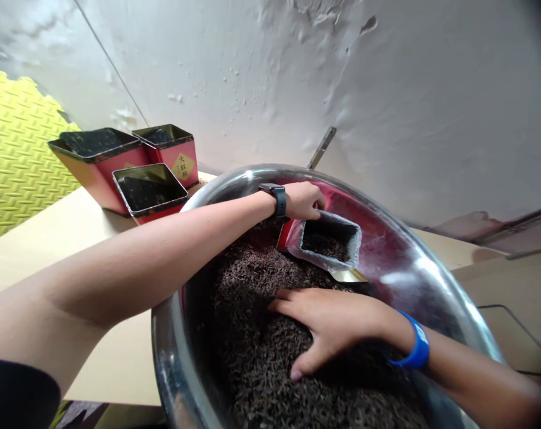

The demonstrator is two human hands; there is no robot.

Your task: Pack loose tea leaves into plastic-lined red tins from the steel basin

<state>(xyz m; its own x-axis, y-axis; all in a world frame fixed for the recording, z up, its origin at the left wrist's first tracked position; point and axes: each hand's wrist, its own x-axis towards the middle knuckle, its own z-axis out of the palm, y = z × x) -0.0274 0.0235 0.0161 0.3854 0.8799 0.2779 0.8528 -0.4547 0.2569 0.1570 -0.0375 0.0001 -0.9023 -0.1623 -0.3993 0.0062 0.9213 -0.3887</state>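
Note:
A big shiny metal basin [171, 351] holds a heap of dark, twisted loose tea leaves [261, 363]. On the leaves, near the basin's far wall, a red tea tin [284, 235] lies tilted, its mouth towards me. A clear plastic liner bag [353, 241] is folded out over the tin's rim, and some tea shows inside. My left hand [302, 200], with a dark watch on the wrist, grips the upper edge of the tin and liner. Below the tin, my right hand [335, 313], wearing a blue wristband, rests palm down on the leaves with thumb and fingers apart; some fingertips are partly hidden.
Three red tins stand open on the pale tabletop [24, 280] at left: a large tin [96, 173], a labelled tin [183, 161] and a nearer tin [152, 189]. Behind is a peeling white wall [235, 77]. A yellow foam mat [15, 155] lies far left.

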